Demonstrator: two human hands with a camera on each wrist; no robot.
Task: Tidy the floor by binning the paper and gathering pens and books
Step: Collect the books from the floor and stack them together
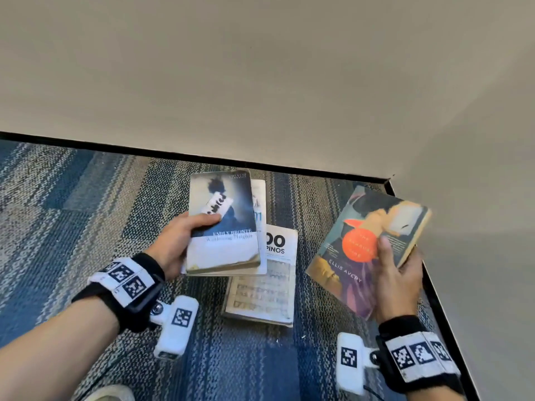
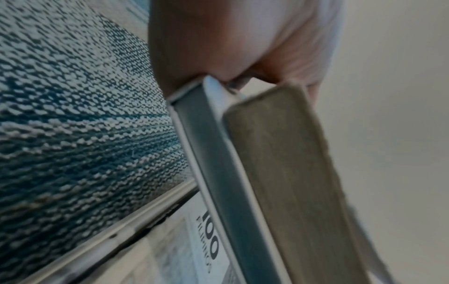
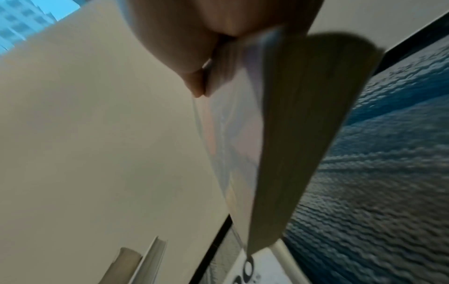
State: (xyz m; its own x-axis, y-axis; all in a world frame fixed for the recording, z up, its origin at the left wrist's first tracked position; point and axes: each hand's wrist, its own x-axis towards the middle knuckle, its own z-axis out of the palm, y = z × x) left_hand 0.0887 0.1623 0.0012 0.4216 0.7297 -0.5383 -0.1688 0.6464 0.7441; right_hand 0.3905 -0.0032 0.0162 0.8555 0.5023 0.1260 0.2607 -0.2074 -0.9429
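Your right hand (image 3: pixel 194 34) fills the top of the view, its thumb pressed on the cover of a paperback (image 3: pixel 291 134) that you hold by one edge. The book's yellowed pages fan downward, blurred. To its right lies blue patterned carpet (image 3: pixel 376 173); to its left rises a plain beige wall (image 3: pixel 97 134) with a black baseboard (image 3: pixel 213 244). Another book's white cover (image 3: pixel 262 269) shows at the bottom.
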